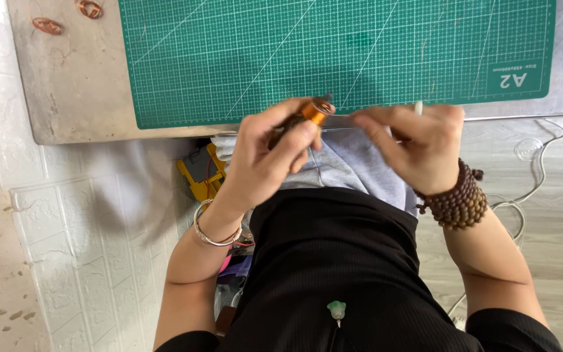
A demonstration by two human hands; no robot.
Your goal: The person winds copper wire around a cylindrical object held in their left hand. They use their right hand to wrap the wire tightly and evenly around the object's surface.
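Left hand (265, 153) pinching a copper-wire spool (316, 111), right hand (418, 146) fingers pressed together, over green cutting mat (333, 52) edge

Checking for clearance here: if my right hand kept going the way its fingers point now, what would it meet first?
Probably the copper wire spool held in the left hand. The right hand has fingertips pointing toward it across a small gap, though depth is hard to judge from above.

green cutting mat (333, 58) bare and open across its whole face, grey tabletop (79, 85) free to its left but for two small copper wire coils (48, 26) at the far corner, both hands (265, 153) crowding the table's near edge, clear cable (542, 150) looping at the right
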